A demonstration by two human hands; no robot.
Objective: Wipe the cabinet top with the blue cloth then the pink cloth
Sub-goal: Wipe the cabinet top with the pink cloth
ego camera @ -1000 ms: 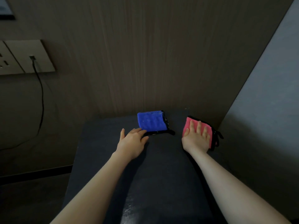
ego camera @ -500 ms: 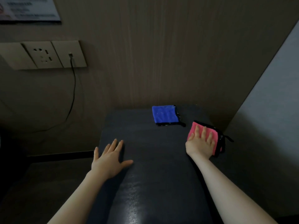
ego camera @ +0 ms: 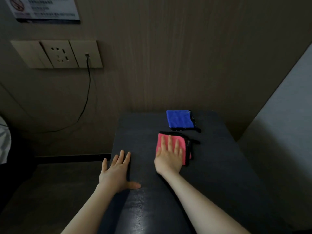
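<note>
While R hand (ego camera: 169,156) presses folded pink cloth (ego camera: 162,141) flat | L hand (ego camera: 116,173) open – blue cloth (ego camera: 179,119) idle

My right hand (ego camera: 168,157) hides most of the pink cloth (ego camera: 159,141). Sign (ego camera: 47,9) text's too blurred to read, top edge cuts it.

So all you really get of the person is two arms coming in from the bottom edge, bare from the elbow area down to the wrists. No sleeve edge shows anywhere in view. The left hand (ego camera: 116,173) and right hand (ego camera: 168,157) are both bare too, nothing on the fingers or wrists that I can make out, though the lighting is pretty dim.
</note>
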